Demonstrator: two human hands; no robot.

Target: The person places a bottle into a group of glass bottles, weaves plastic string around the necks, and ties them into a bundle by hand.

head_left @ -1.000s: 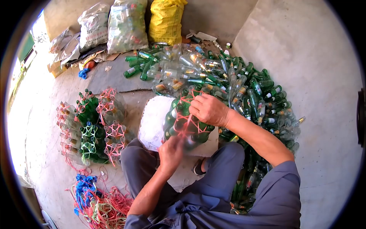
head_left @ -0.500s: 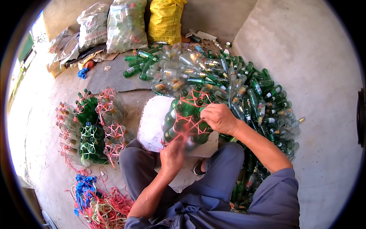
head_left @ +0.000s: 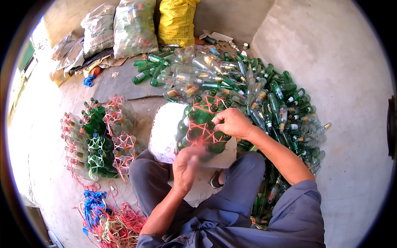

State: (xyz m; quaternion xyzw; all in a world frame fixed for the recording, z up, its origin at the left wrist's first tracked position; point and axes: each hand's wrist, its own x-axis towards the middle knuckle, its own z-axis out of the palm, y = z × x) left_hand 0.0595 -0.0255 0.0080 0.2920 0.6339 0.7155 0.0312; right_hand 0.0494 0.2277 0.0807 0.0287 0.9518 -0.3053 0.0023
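In front of me a bundle of green bottles (head_left: pixel 200 122) stands upright on a white padded block (head_left: pixel 165 134). Pink string (head_left: pixel 202 136) is laced in a zigzag around the bottle necks. My right hand (head_left: pixel 233 122) is at the bundle's right side, thumb and fingers pinched on the string beside a bottle neck. At the near edge of the bundle is my left hand (head_left: pixel 185 167). Its fingers are smeared by motion near the string, so their grip is unclear.
Tied bottle bundles (head_left: pixel 99 138) stand on the floor at left. Tangled pink and blue string (head_left: pixel 111 221) lies at lower left. A large heap of loose bottles (head_left: pixel 273 103) curves around the right side. A yellow sack (head_left: pixel 177 22) and a clear bag of bottles (head_left: pixel 135 29) line the wall.
My left hand has risen slightly and its wrist has turned. The right hand has shifted slightly left along the bundle. The bottles stay in place on the block.
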